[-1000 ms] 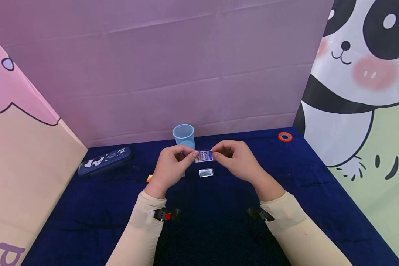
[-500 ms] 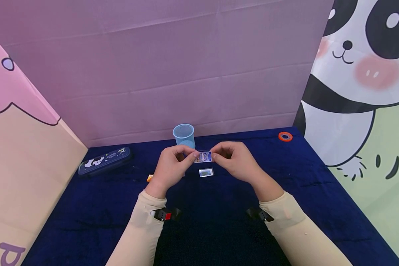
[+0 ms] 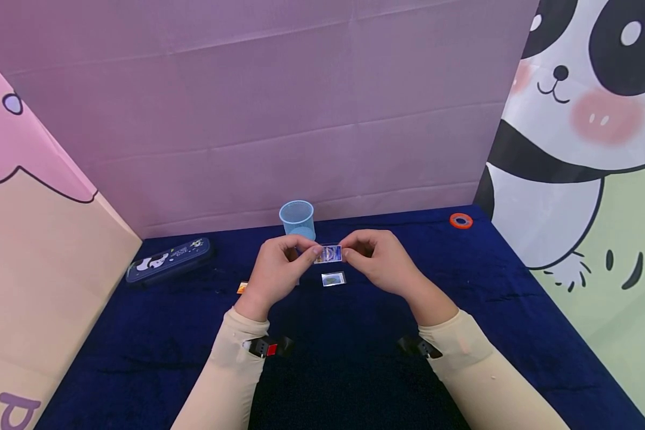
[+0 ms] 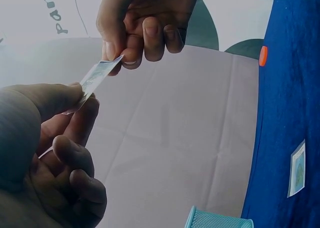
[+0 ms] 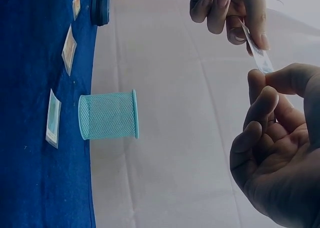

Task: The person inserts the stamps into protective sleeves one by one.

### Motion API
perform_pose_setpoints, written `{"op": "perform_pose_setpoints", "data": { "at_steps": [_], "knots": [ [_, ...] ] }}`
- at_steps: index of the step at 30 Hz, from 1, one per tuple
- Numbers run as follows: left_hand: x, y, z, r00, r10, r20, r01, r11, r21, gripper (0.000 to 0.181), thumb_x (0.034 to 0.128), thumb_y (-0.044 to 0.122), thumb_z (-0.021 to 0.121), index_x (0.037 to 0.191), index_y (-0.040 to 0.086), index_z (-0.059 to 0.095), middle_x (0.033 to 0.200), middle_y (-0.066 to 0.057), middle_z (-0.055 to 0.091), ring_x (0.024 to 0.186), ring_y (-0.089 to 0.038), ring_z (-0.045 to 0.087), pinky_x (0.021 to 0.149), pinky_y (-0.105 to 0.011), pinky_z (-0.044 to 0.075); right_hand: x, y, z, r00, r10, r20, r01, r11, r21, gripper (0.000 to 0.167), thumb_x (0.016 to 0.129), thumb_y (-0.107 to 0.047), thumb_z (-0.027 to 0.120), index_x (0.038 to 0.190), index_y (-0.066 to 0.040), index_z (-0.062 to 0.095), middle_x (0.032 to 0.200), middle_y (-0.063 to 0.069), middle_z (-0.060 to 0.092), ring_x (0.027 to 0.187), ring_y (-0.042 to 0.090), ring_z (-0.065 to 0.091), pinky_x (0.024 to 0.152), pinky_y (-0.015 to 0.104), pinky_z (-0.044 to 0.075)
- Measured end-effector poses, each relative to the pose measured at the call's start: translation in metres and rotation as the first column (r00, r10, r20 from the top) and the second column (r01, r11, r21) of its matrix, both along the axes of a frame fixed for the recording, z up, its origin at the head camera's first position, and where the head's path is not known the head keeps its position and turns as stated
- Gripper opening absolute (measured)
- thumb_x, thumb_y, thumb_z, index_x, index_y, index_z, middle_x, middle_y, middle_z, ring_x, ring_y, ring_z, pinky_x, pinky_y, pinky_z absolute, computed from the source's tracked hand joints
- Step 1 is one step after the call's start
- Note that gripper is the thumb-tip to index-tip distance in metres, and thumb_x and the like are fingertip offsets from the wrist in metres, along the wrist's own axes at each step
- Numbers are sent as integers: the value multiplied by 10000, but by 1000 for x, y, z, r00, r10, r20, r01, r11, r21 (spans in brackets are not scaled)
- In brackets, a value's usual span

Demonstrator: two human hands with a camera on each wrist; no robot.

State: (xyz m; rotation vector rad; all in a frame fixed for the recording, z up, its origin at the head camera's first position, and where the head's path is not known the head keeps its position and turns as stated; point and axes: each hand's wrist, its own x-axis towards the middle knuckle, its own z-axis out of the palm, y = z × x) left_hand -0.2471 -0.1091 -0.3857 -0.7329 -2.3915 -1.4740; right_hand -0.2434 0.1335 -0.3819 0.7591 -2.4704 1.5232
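A small blue-and-white picture card point(image 3: 330, 254) is held up above the table between both hands. My left hand point(image 3: 279, 272) pinches its left end between thumb and forefinger. At the opposite end, the thumb and forefinger of my right hand point(image 3: 384, 260) pinch it too. Below it a second card point(image 3: 333, 279) in a clear sleeve lies flat on the cloth. An orange card point(image 3: 242, 287) lies left of my left wrist, partly covered in the head view. Another card point(image 5: 69, 49) shows between these two in the right wrist view; my left hand mostly hides it from the head camera.
Behind the hands a light blue mesh cup point(image 3: 297, 220) stands at the table's back edge. A dark blue pencil case point(image 3: 169, 261) with a panda print lies at the left. An orange ring-shaped roll point(image 3: 461, 221) sits at the back right. Dark blue cloth point(image 3: 344, 382) covers the table.
The held card and my right hand's fingers have shifted very slightly left. Both hands keep their pinch on the card, and the things on the table have not moved.
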Motion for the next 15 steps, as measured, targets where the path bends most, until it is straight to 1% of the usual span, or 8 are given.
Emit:
{"op": "perform_pose_setpoints", "data": {
  "at_steps": [4,15],
  "knots": [
    [0,0,1,1000,-5,-2,5,1000,-1,126,1016,254,727,1012,161,811,814,27,658,600,-197,504,523,-299,416,0,0,0,1000,0,-1,0,1000,5,90,1025,-113,684,1051,-118,770,904,11,717,702,213,571,602,303,457],
    [1,1,1,1000,-1,0,1,1000,-18,125,1018,262,725,1003,169,807,809,40,662,607,-191,490,533,-303,404,-1,-1,-1,1000,5,13,-5,1000,5,75,1023,-128,692,1033,-115,766,903,13,714,726,210,591,614,302,469]
  ]
}}
